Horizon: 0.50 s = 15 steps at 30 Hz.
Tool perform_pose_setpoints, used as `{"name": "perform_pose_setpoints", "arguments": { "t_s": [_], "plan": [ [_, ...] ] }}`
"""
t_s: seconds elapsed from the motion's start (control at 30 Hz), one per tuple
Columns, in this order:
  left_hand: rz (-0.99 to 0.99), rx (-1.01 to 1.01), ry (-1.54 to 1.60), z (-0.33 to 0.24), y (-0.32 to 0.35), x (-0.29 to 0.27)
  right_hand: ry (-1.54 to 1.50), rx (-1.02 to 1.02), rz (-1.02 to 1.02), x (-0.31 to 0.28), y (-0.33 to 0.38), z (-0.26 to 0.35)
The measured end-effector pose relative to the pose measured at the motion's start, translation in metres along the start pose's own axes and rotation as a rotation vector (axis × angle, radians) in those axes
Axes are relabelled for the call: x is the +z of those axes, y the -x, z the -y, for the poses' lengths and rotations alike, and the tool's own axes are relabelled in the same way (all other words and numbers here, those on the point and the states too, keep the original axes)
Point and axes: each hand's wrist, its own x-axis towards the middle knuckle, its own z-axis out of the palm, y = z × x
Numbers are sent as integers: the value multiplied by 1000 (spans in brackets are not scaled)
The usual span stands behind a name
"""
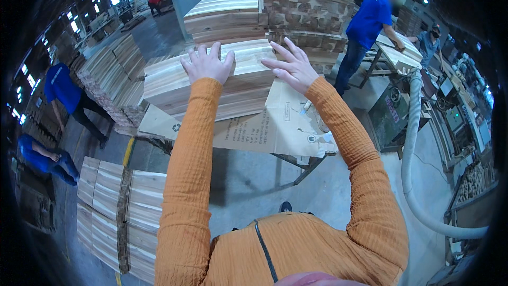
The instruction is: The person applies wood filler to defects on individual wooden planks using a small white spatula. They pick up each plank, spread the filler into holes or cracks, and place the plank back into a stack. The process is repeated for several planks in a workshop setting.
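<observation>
Both my arms, in orange ribbed sleeves, reach forward over a stack of pale and brown wooden boards [233,91]. My left hand [208,65] is open, its fingers spread over the top boards near the middle of the stack. At the right end of the stack my right hand [294,69] is open too, its fingers apart and reaching toward the board ends; whether the fingertips touch the wood I cannot tell. The boards lie on a flattened cardboard sheet [248,131] that covers a metal-framed stand [299,172].
Taller stacks of timber [309,13] rise behind, and another stack [114,77] stands to the left. Strapped boards [108,206] lie low at the near left. A co-worker in blue [366,18] handles a panel [397,53] at the right. A grey hose [410,143] curves down nearby.
</observation>
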Motion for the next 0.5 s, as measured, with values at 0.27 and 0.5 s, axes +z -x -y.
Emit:
{"name": "perform_pose_setpoints", "arguments": {
  "t_s": [0.27, 0.5],
  "plan": [
    [3, -3, -6, -2, -2, 1, 169, -26, -115, -2, 9, 12],
    [58, 22, 23, -3, -5, -5, 200, 63, -99, -5, 6, 3]
  ]
}}
